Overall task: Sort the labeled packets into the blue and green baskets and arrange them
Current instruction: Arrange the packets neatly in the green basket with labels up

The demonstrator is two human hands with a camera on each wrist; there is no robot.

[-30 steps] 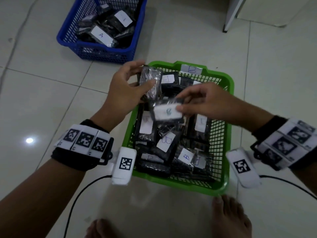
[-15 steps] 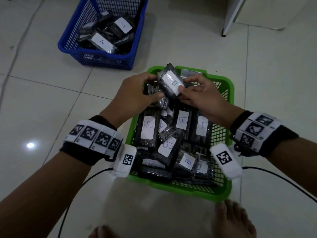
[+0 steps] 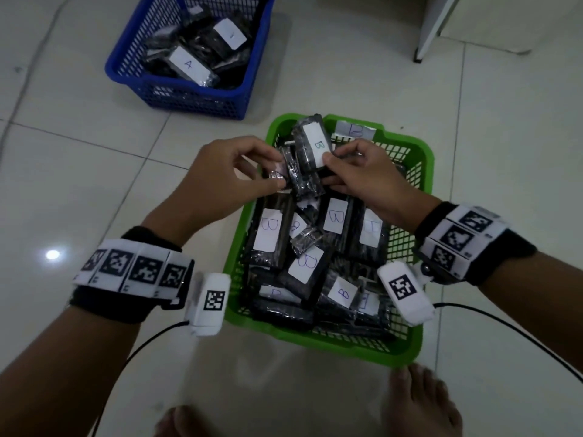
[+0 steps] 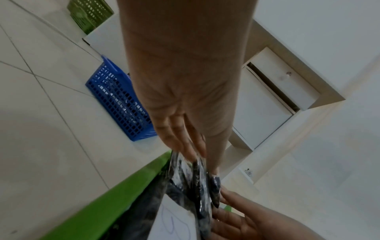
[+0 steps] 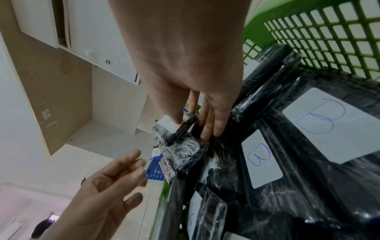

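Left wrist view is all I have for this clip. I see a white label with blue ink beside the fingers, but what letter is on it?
Observer: In the head view the right hand holds that packet on end, and its label reads B: a B packet.
Operator: Which basket is it over?
Observer: The far end of the green basket; the readable labels on the packets lying there say B too.
Operator: And the blue one's contents?
Observer: The blue basket holds dark packets, one labelled A.

Black wristbands with white square-code tags, white coded camera pods, black cables, bare feet.
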